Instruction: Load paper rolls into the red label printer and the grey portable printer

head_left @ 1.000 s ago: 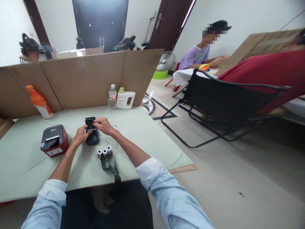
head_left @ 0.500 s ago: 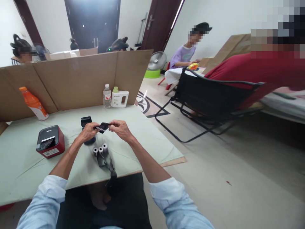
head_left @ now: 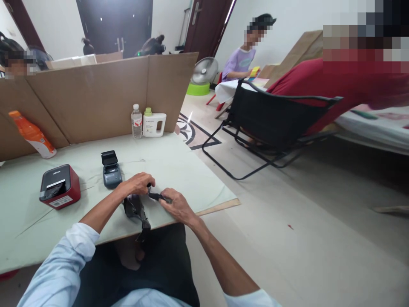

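Both hands work a small black piece near the table's front edge, just in front of the open black printer.

The left hand point(head_left: 137, 184) is curled, knuckles up, over one end of the small black piece point(head_left: 156, 196); the right hand point(head_left: 176, 206) pinches its other end against the green table point(head_left: 179, 170). A dark pouch point(head_left: 136, 209) lies under the left wrist, its strap hanging over the edge. Beyond the left hand sits the small black printer point(head_left: 110, 171), lid up. I judge this a handling step on a removed part, calling for a steady two-handed pinch. The red-and-black printer point(head_left: 59, 186) left of the hands bears a white label, and the white jug point(head_left: 154, 124) and clear bottle point(head_left: 136, 121) beyond bear print, all too small to read.
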`<act>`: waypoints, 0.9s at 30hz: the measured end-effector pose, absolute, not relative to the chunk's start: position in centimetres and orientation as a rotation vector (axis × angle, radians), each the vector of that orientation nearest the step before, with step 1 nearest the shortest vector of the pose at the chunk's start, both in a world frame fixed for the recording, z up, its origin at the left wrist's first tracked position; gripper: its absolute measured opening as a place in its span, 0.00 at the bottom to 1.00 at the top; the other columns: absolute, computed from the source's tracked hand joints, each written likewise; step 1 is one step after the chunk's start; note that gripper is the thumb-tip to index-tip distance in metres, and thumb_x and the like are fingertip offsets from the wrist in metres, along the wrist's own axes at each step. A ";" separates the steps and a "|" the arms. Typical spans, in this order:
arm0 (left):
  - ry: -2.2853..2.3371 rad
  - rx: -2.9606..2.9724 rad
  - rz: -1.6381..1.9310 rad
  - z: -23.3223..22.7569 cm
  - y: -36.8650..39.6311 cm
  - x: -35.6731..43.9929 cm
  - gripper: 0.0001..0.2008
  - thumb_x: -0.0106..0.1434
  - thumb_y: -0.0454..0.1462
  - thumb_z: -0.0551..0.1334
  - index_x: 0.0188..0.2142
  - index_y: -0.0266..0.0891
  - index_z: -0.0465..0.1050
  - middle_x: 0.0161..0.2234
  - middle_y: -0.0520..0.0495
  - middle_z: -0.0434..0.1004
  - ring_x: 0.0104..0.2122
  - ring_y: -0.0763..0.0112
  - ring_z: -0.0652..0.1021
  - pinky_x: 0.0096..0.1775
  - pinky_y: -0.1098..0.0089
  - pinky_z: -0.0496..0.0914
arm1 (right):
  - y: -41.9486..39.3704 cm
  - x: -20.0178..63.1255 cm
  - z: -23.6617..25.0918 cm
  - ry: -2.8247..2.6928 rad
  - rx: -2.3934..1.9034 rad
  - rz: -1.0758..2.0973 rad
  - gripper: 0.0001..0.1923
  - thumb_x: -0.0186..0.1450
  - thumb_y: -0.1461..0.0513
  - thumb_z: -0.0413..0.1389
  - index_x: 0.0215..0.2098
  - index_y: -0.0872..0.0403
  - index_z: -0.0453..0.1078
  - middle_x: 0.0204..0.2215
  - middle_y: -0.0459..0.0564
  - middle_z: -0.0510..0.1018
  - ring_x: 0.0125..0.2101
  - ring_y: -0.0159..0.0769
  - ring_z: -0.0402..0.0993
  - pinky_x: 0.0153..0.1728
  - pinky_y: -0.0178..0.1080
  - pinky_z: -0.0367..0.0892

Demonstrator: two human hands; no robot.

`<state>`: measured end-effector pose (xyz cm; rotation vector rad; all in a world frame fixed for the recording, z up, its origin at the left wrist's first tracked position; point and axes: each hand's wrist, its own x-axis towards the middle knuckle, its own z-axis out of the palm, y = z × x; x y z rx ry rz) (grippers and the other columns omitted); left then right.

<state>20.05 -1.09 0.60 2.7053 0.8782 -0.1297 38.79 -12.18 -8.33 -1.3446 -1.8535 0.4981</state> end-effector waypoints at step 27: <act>1.322 2.383 0.141 1.1 -6.5 6.7 0.16 0.54 0.31 0.59 0.40 0.41 0.81 0.37 0.48 0.83 0.38 0.62 0.80 0.42 0.67 0.73 | -15.7 35.9 -6.5 -1.642 -1.234 0.466 0.12 0.68 0.60 0.60 0.49 0.50 0.70 0.46 0.55 0.76 0.45 0.45 0.76 0.49 0.47 0.73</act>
